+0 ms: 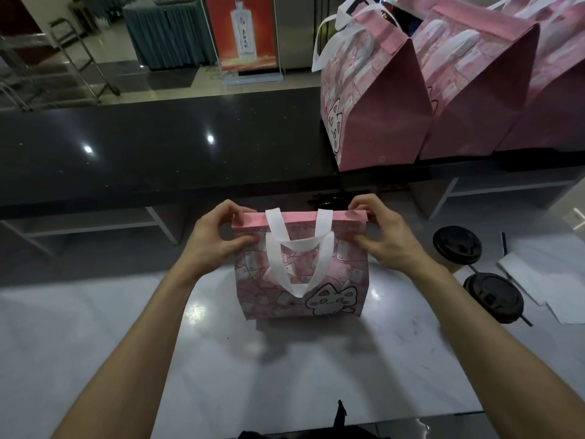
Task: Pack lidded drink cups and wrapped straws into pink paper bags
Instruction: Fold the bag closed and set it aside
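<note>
Both hands are on one pink paper bag [300, 280] standing upright on the pale tabletop [126, 327]. The left hand [215, 239] pinches the folded top edge at its left corner, the right hand [380, 239] pinches the right corner, so each grip is clamped on the bag's rim with the white handles [294, 248] hanging down the front between them. The top looks folded flat, so I judge this bag is being closed up; what is inside I cannot see.

Ahead of the right grip, on the dark counter [158, 147], stand other pink bags [380, 99], tops folded over, seemingly finished. Just right of the right grip two black-lidded cups [474, 270] wait on the tabletop, beside white paper sheets [538, 280] and what may be a dark wrapped straw [504, 242]. So at least those cups are left to pack.

The bag carries a cartoon cat face [332, 301] but no words I can read. Far ahead of the left grip, a red poster [242, 33] shows a white bottle with characters too small to make out.
</note>
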Tool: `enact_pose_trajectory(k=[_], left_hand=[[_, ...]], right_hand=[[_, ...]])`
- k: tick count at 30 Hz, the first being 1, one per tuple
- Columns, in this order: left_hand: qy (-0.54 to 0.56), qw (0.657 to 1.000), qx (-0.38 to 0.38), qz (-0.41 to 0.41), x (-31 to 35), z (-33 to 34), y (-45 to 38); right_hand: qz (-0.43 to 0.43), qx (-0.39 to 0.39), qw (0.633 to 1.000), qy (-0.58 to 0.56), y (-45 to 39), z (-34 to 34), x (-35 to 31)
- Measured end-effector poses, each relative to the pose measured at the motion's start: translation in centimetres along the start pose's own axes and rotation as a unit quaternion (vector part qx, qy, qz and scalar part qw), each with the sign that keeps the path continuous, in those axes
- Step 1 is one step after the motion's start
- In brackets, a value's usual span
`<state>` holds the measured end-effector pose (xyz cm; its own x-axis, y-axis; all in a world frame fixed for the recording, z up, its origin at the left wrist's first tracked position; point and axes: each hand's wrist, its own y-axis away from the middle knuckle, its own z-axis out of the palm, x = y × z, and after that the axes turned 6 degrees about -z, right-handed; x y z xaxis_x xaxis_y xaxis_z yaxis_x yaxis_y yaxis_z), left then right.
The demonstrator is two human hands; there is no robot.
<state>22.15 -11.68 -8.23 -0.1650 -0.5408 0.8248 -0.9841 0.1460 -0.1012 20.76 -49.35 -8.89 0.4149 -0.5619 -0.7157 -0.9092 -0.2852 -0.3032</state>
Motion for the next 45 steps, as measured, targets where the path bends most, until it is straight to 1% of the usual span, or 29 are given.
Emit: enact_pose_trajectory(k=[5, 10, 13, 15, 17, 21, 26, 28, 32, 34, 36, 37, 40, 43, 45], left_hand=[[-0.062, 0.998, 0.0, 0.031, 0.3, -0.3, 0.3], [-0.11, 0.992, 0.024, 0.053, 1.0, 0.0, 0.0], [-0.087, 0.996, 0.011, 0.03, 1.2, 0.0, -0.2], [-0.101, 0.994, 0.004, 0.042, 1.2, 0.0, -0.4], [-0.119, 0.992, 0.014, 0.046, 1.1, 0.1, -0.5], [-0.085, 0.996, 0.038, -0.002, 1.0, 0.2, -0.4], [-0.034, 0.999, 0.004, -0.016, -0.2, -1.2, -0.1], [-0.022, 1.0, -0.003, -0.015, -0.4, -1.6, 0.2], [-0.015, 0.999, 0.029, 0.013, 0.0, -1.4, 0.5], [-0.045, 0.998, 0.044, 0.023, 0.0, -1.1, 0.7], [-0.107, 0.993, 0.044, 0.027, -0.2, -1.1, 0.6], [-0.144, 0.989, 0.031, 0.024, -0.1, -1.1, 0.5], [-0.224, 0.973, -0.04, 0.043, 1.3, -1.3, -0.1], [-0.231, 0.968, -0.087, 0.04, 3.4, -0.9, -1.0], [-0.228, 0.971, -0.07, 0.018, 3.9, -0.3, -1.2]], right_hand=[[-0.043, -0.007, 0.996, 0.073, 0.2, -0.2, -0.1], [-0.051, 0.007, 0.994, 0.092, -0.3, -0.2, -0.7], [-0.019, -0.007, 0.997, 0.071, -0.7, -0.2, -0.7], [-0.017, -0.022, 0.995, 0.092, -1.0, -0.1, -0.6], [-0.028, -0.031, 0.992, 0.118, -1.3, -0.1, -0.6], [-0.019, -0.018, 0.991, 0.128, -1.3, -0.3, 0.0], [0.02, 0.01, 0.996, 0.083, -0.2, -0.7, 0.7], [0.013, 0.019, 0.996, 0.082, 0.2, -0.8, 0.8], [-0.001, 0.019, 0.996, 0.091, 1.0, -0.6, 1.3], [0.001, 0.018, 0.995, 0.102, 1.4, -0.2, 1.4], [0.018, 0.004, 0.993, 0.117, 1.4, 0.1, 1.1], [0.024, -0.01, 0.992, 0.124, 1.3, 0.1, 0.8], [0.008, -0.063, 0.987, 0.147, 0.1, -0.9, -1.3], [0.031, -0.122, 0.979, 0.16, -1.8, -1.4, -3.4], [0.036, -0.138, 0.97, 0.198, -2.4, -0.9, -4.0]])
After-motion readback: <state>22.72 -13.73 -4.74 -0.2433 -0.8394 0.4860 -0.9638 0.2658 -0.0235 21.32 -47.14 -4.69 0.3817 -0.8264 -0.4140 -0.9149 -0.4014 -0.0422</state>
